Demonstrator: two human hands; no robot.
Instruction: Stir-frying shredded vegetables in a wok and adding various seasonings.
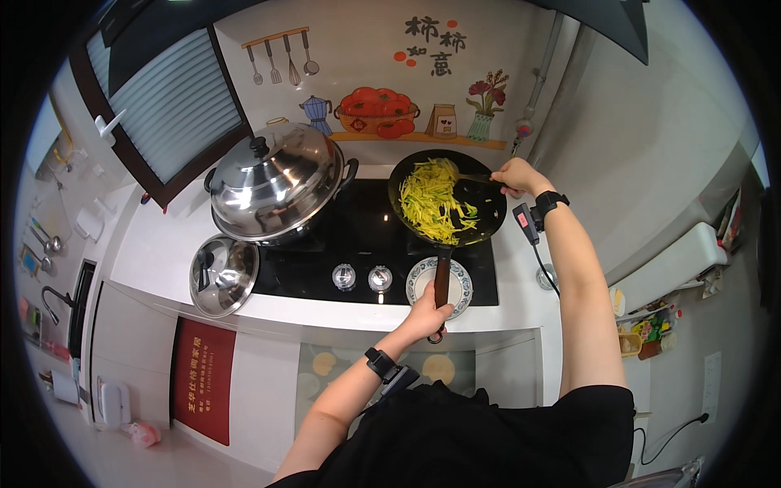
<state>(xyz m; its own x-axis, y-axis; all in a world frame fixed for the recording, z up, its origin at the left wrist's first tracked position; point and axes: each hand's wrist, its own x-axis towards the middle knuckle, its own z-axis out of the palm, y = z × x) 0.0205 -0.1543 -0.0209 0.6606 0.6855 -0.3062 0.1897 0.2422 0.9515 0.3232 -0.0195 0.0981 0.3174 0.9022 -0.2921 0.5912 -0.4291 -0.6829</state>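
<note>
A black frying pan (488, 213) sits over the right side of the glass cooktop (341, 222). Yellow-green shredded vegetables (430, 201) are heaped mostly in its left half, with a few stray shreds to the right. My left hand (432, 314) grips the pan's brown handle (442, 274), which points towards me. In my right hand (520, 178) is the handle of a spatula or turner (473, 177); its head lies among the shreds at the pan's far side. Beneath the pan handle rests a white plate (421, 277) with a blue patterned rim.
At the left stands a large steel pot (277, 183) under a domed lid. A smaller glass lid (229, 287) lies on the counter's front left. Two control knobs (343, 277) sit at the cooktop's front. A cable (543, 268) hangs from my right wrist device. A range hood (610, 27) overhangs above.
</note>
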